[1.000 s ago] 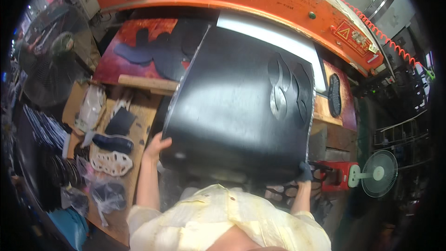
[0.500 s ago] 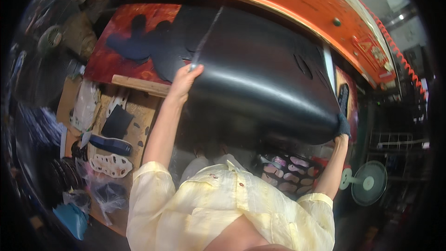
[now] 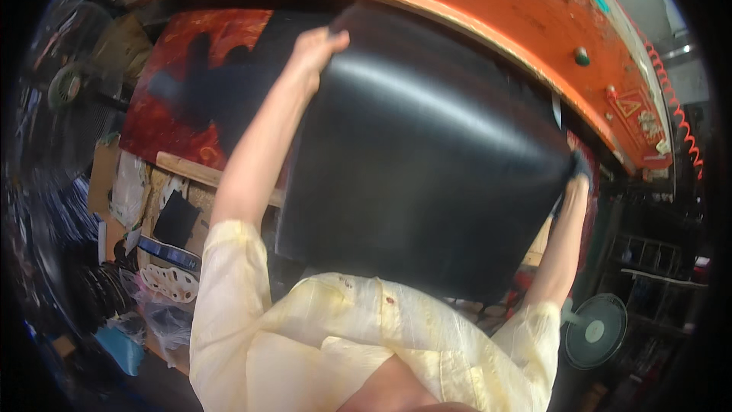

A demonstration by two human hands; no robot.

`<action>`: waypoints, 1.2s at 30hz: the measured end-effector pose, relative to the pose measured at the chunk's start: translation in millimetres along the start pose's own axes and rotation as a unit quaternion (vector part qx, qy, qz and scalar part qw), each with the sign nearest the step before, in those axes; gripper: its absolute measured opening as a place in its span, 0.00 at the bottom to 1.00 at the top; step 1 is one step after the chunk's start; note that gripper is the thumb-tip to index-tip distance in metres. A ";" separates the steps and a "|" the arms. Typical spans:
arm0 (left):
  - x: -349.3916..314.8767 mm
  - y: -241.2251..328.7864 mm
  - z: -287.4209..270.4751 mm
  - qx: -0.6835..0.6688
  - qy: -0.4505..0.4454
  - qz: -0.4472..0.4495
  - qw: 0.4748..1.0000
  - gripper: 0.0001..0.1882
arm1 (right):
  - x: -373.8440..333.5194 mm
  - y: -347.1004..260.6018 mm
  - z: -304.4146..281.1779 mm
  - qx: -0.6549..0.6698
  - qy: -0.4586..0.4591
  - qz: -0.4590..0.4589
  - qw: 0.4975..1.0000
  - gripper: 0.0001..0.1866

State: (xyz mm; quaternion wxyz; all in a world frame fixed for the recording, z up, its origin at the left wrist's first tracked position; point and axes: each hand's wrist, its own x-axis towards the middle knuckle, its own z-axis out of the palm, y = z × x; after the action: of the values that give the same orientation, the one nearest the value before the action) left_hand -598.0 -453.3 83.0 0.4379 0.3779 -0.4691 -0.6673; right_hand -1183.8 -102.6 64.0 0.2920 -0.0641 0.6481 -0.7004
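Observation:
A large, glossy black sheet spans the space in front of me, bent over and hanging down toward my body. My left hand is bare and closed, its fingers gripping the sheet's upper left edge. At the right edge my right hand, in a dark glove, is also closed on the sheet, though its fingers are mostly hidden. Beneath and to the left lies a red board with dark patches on it.
An orange machine beam runs across the far side, with a red coiled hose at its right. A wooden strip borders the board. Left of me are a white perforated piece and plastic bags. A fan stands right.
Both hands have moved up and away from me, drawing the black sheet with them. More of it now hangs in front, covering the cut-out shapes below.

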 end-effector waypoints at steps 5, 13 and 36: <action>91.4 11.2 29.0 0.311 0.236 0.185 0.902 0.33 | 60.9 -33.9 43.1 -0.243 0.116 -0.272 0.924 0.22; -113.2 -42.9 -69.3 0.276 0.026 -0.092 0.956 0.24 | -164.8 56.1 -29.5 -0.520 0.102 -0.182 0.828 0.30; -112.5 -60.1 -9.1 0.391 0.141 -0.005 0.909 0.21 | -108.7 23.6 -128.8 -0.498 -0.020 -0.127 0.858 0.37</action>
State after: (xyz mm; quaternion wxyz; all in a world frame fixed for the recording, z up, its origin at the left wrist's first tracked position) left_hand -566.3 -339.7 33.5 0.3137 0.6113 -0.6241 -0.3721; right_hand -1147.2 63.2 53.5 0.1429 -0.2968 0.8905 -0.3138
